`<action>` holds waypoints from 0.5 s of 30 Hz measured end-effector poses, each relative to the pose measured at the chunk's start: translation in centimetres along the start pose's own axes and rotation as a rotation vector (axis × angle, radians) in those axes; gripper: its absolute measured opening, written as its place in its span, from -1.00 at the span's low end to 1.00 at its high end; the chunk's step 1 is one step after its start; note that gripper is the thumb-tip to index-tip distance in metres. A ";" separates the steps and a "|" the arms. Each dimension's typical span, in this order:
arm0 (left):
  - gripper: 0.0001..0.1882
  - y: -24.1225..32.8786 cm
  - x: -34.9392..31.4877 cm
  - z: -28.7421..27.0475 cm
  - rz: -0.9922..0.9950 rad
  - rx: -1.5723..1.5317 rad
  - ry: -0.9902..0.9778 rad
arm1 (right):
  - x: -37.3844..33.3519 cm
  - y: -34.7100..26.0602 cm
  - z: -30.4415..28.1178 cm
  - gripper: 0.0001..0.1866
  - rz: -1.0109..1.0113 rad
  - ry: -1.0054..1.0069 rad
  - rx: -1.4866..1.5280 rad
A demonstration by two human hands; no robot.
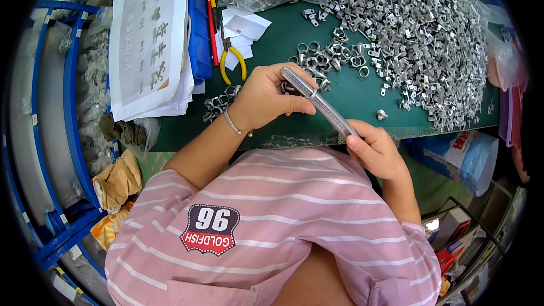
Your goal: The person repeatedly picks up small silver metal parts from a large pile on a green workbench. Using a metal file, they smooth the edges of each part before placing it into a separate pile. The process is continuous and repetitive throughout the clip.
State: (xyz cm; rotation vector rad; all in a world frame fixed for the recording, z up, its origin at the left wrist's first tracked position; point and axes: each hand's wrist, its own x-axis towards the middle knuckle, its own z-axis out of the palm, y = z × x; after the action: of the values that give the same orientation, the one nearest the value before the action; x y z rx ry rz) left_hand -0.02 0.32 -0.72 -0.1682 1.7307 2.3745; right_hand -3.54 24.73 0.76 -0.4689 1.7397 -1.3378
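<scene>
Pink striped shirt (317,204) cloth sits nearest, its lettered, numbered badge (209,229) below the left hand (266,99). Between the hands slants a silver bar (331,116): the right hand (374,150) pinches its lower end; the left curls at the upper, whether pinching I cannot tell. Steady right support and light left fingers should serve best. Left of both hands, a sheet (148,45) carries printed part pictures and writing.

White letters and digits mark the badge (210,229) on the pink shirt (306,192), characters the white sheet (136,45) and blue bag (473,158).
</scene>
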 end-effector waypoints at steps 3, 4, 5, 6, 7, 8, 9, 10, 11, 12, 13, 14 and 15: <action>-0.66 0.0 0.0 0.0 0.100 0.156 -0.038 | -0.1 0.1 -0.1 -0.68 0.018 -0.020 0.011; -0.68 -0.1 0.0 -0.2 0.133 0.214 -0.046 | 0.0 0.0 -0.2 -0.68 0.017 -0.022 0.005; -0.69 -0.2 0.0 -0.3 0.167 0.271 -0.054 | -0.1 0.0 -0.3 -0.69 0.024 -0.020 0.000; -0.70 -0.4 -0.1 -0.2 0.151 0.258 -0.036 | -0.2 0.1 -0.2 -0.69 0.030 -0.019 -0.006; -0.70 -0.2 -0.1 0.0 0.146 0.259 -0.024 | -0.1 0.0 -0.2 -0.69 0.018 -0.012 -0.011; -0.71 0.1 -0.1 0.2 0.143 0.260 -0.010 | -0.1 0.3 -0.1 -0.69 -0.025 0.006 -0.015; -0.71 0.5 0.0 0.6 0.093 0.157 0.000 | -0.4 0.1 -0.1 -0.69 0.008 0.002 0.044; -0.72 0.9 0.7 0.8 0.113 0.096 -0.022 | -0.4 -0.1 -0.1 -0.68 0.031 0.003 0.110; -0.75 2.1 1.3 1.3 0.135 0.121 -0.003 | -0.4 -0.1 0.1 -0.66 -0.047 0.020 0.195; -0.78 3.7 1.8 1.7 0.157 0.143 0.018 | -0.2 -0.3 -0.2 -0.66 -0.077 0.018 0.223; -0.82 4.7 2.7 1.5 0.244 -0.109 0.103 | -0.2 -0.2 -0.8 -0.66 -0.103 0.010 0.248; -0.85 5.9 4.1 1.0 0.327 -0.369 0.181 | -0.3 -0.3 -1.4 -0.66 -0.124 0.004 0.272; -0.86 7.6 5.3 0.1 0.464 -0.332 0.286 | -0.4 0.4 -1.3 -0.64 -0.136 0.060 0.256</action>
State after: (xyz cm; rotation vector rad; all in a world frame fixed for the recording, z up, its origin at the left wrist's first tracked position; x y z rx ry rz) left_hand -6.90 -1.32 5.30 -0.1762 1.6084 3.1084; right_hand -4.31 25.99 0.62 -0.4115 1.5777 -1.6608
